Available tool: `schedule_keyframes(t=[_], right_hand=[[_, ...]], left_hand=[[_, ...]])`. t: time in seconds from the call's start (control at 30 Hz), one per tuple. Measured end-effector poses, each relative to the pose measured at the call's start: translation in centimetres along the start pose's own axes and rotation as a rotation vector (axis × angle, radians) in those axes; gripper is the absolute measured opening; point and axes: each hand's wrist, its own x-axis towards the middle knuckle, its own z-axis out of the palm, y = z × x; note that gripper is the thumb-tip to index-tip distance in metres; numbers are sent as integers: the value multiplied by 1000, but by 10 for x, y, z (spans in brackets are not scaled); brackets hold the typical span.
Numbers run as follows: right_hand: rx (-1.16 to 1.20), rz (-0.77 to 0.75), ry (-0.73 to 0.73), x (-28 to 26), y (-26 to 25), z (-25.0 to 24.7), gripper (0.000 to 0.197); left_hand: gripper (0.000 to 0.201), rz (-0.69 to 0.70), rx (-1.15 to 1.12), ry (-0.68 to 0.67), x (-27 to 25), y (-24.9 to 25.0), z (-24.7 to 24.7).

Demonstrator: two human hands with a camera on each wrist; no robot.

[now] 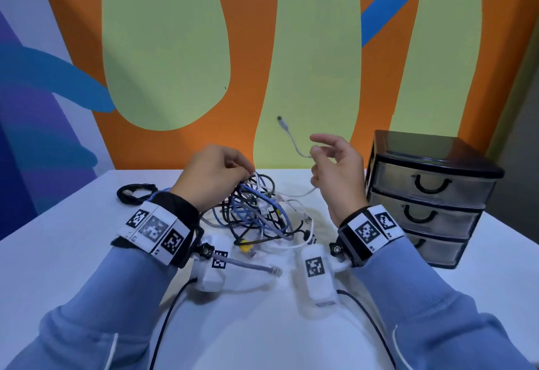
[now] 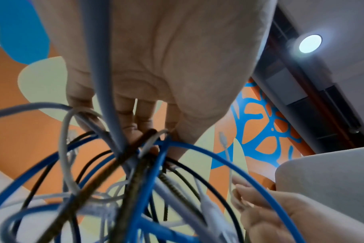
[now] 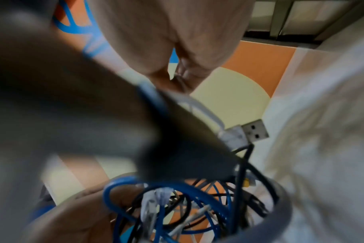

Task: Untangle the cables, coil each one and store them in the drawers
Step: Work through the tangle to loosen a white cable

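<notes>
A tangle of blue, black, white and grey cables (image 1: 256, 212) lies mid-table. My left hand (image 1: 243, 172) grips several strands at the top of the tangle; in the left wrist view its fingers (image 2: 135, 125) curl round blue and black cables (image 2: 148, 164). To the right, my right hand (image 1: 316, 152) is raised and pinches a thin white cable (image 1: 293, 142), whose USB plug (image 1: 281, 120) swings up in the air. In the right wrist view a white USB plug (image 3: 254, 131) shows above the tangle (image 3: 177, 205). A black drawer unit (image 1: 428, 194) with three shut drawers stands at the right.
A black coiled cable (image 1: 135, 193) lies on the white table (image 1: 73, 253) at the left. A grey network cable end (image 1: 259, 267) points right in front of the tangle. The colourful wall stands right behind the table.
</notes>
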Motion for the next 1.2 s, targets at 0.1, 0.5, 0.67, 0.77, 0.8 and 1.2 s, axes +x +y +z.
schedule_keyframes(t=[0.1,0.5,0.67,0.77,0.8,1.2], right_hand=[[-90,125,-46,1,1,-1,13],[-413,146,-509,-14,-10,1,45],[-352,131,-511,-9,2,5,58],[-294,110,-569,-10,1,5,47],[-264,97,-571,-12,-2,5,35],[-232,-84,-557,-10,-2,0,37]], left_hand=[[14,10,-116,10,2,-2,-1],[10,15,-446,135,1,-2,-4],[11,87,-522,137,1,1,-4],[11,142,-552,119,0,2,-5],[12,162,-565,113,0,2,-5],[16,285,-661,23,-3,-1,-2]])
